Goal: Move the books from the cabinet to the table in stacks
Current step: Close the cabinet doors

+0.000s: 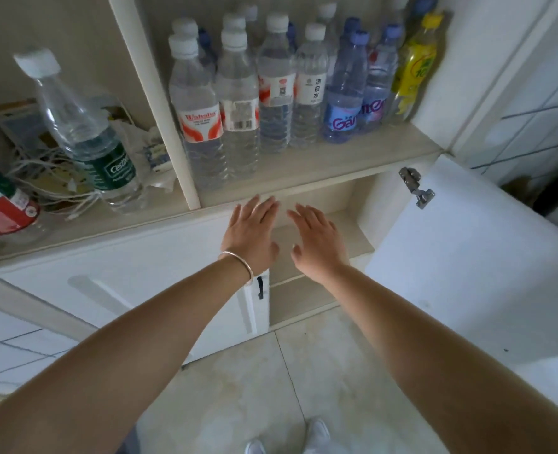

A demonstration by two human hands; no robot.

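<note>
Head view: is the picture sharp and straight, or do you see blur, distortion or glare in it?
Head view: wide-angle bending tilts the cabinet post and splays the forearms; the green-label bottle leans with it. Both hands, left hand and right hand, look soft; light is dim and even, no strong glare.

White wooden cabinet (pixel 320 165) fills the upper frame, its lower right door (pixel 467 257) swung open at centre right; inner shelves look bare.

Pale tiled floor (pixel 238 388) beneath white tiled wall (pixel 539 103), dim light.
</note>
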